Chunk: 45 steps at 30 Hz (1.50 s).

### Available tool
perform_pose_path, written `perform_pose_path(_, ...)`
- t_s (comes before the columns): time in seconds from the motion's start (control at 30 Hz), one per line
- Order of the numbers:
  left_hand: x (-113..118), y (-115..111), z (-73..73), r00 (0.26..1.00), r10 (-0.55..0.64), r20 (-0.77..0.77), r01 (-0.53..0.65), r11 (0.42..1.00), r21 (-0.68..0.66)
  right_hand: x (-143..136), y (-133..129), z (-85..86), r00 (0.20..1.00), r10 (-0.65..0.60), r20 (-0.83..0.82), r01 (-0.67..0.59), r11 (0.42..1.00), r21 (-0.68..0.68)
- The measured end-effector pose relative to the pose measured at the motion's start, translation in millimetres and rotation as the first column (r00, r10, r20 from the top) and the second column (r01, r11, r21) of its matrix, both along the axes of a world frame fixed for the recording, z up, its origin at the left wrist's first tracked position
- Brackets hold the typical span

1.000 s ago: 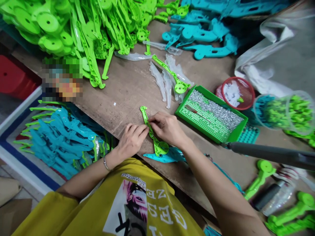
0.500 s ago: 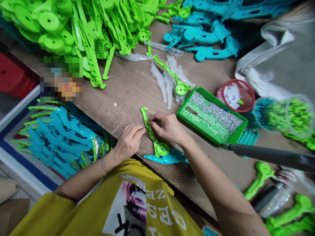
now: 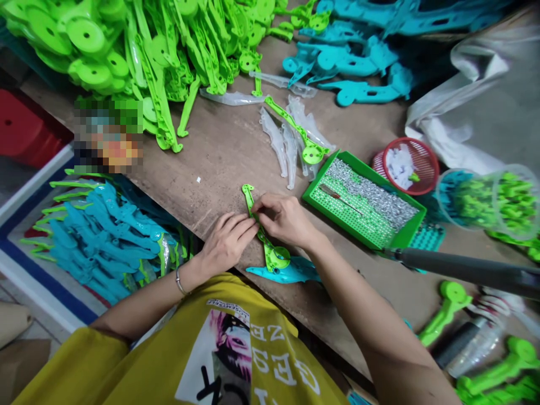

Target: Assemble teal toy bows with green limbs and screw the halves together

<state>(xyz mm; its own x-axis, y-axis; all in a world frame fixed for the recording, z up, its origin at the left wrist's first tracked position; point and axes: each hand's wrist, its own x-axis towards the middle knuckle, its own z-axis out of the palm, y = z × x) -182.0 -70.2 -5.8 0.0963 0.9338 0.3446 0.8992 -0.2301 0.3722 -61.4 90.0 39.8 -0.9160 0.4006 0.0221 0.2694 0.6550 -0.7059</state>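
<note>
A long bright green plastic part [image 3: 272,256] with a round disc at its near end lies at the table's front edge, its hollow ribbed side up. Its disc end rests over a blue plastic part [image 3: 301,270]. My left hand [image 3: 230,239] reaches it from the left, fingertips closed together on its middle. On the other side my right hand [image 3: 284,219] is pinched just above the same part, thumb and index finger meeting; anything small between them is hidden. The two hands' fingertips almost meet and cover the part's middle.
A green tray [image 3: 367,208] holds many small metal pieces and a screwdriver [image 3: 337,197]. Translucent pieces [image 3: 291,152] lie beyond my hands. Green parts [image 3: 169,50] are heaped at the back left; blue parts [image 3: 105,225] fill a bin below. A dark rod [image 3: 455,267] juts in from the right.
My left hand has moved slightly right, its fingertips now over the middle of the green part near my right fingers. The right hand stays pinched in nearly the same place.
</note>
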Motion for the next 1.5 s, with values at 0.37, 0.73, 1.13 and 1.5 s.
perform_pose_path(0.37,2,5,-5.0,0.998,-0.044,0.045,0.041,0.998,0.053,-3,2,-11.3,0.994,-0.095,-0.062,0.092,0.994,-0.052)
perform_pose_path(0.73,2,7,-1.4,0.998,-0.051,-0.025,0.051,0.999,0.009,-3,-6,-13.2,0.979,-0.2,-0.028,0.2,0.98,-0.006)
perform_pose_path(1.13,2,10,-0.4,0.997,-0.067,-0.046,0.065,0.997,-0.034,-9,-10,-10.9,0.947,-0.322,-0.003,0.32,0.944,-0.081)
perform_pose_path(1.5,2,7,-5.3,0.997,-0.07,-0.035,0.068,0.997,-0.04,-18,-18,-10.8,0.923,-0.38,0.054,0.378,0.925,0.04)
